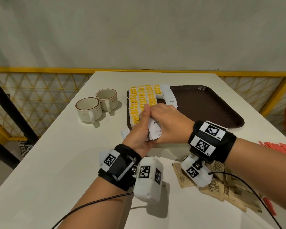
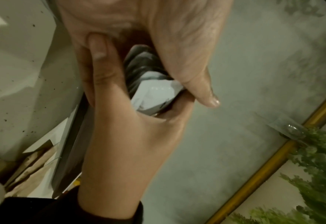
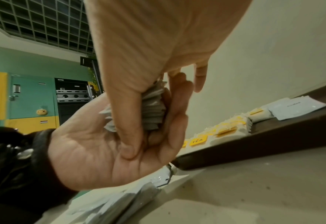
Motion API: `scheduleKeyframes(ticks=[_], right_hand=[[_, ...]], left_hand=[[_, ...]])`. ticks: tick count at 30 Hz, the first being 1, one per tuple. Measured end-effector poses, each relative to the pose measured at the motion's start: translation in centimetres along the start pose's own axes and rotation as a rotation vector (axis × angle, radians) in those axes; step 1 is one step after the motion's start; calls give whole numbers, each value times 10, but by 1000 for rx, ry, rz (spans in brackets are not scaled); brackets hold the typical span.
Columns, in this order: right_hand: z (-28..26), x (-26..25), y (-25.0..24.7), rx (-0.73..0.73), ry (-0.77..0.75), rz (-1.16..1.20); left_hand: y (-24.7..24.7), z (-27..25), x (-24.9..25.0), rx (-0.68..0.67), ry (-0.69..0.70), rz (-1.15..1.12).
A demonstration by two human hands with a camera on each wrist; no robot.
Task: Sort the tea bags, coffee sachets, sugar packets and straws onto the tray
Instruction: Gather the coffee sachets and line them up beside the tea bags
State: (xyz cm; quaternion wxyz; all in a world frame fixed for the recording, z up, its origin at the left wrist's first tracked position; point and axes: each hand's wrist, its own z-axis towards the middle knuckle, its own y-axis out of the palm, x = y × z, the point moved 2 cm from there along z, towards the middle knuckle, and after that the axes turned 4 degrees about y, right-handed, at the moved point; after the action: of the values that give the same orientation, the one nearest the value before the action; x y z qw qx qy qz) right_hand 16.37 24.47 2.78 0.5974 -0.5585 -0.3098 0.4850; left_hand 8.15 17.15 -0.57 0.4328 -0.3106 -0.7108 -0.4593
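Note:
Both hands hold one stack of white coffee sachets (image 1: 154,129) over the near left corner of the brown tray (image 1: 205,104). My left hand (image 1: 139,131) cups the stack from the left and below, and my right hand (image 1: 168,123) grips it from the right and above. The right wrist view shows the stack (image 3: 154,112) fanned between the two palms. On the tray lie rows of yellow tea bags (image 1: 140,100) and a row of coffee sachets (image 1: 169,96). Brown sugar packets (image 1: 216,185) and red straws (image 1: 281,148) lie on the table near my right wrist.
Two cream cups (image 1: 89,109) stand left of the tray. A loose white sachet (image 1: 124,133) lies on the table by the tray's near left corner, with more sachets (image 3: 119,201) below my hands. The right half of the tray is bare. A yellow railing (image 1: 40,70) runs behind the table.

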Motion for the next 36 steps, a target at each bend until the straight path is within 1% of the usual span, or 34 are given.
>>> scheduleKeyframes(ticks=[2, 5, 8, 10, 15, 20, 23, 25, 26, 29, 32, 34, 36], right_hand=[[1, 0, 1, 4, -8, 29], [2, 4, 5, 4, -14, 45], [2, 4, 5, 16, 4, 42], [1, 4, 4, 29, 16, 77], [0, 4, 2, 40, 12, 107], [0, 0, 4, 62, -27, 115], [1, 4, 3, 72, 3, 198], [1, 7, 3, 79, -3, 227], [1, 8, 4, 77, -8, 226], [-5, 14, 2, 25, -29, 177], [-12, 25, -14, -40, -11, 181], [-17, 33, -24, -4, -40, 263], [-21, 34, -28, 55, -73, 347]], left_hand=[[0, 0, 3, 2, -16, -96], [0, 1, 6, -35, -24, -256], [-1, 3, 5, -8, -41, -262], [-2, 4, 5, -14, -41, -270], [-3, 5, 5, -78, -71, -199], [-4, 7, 2, -51, -66, -189], [-2, 4, 2, -121, -15, -163], [-2, 4, -2, -177, 61, -100], [-2, 4, -4, -188, 87, -87], [-4, 5, -6, -209, 83, -82], [-10, 6, -1, -207, 127, -38], [-13, 6, 0, -199, 168, 24], [-12, 6, -2, -208, 169, 84]])
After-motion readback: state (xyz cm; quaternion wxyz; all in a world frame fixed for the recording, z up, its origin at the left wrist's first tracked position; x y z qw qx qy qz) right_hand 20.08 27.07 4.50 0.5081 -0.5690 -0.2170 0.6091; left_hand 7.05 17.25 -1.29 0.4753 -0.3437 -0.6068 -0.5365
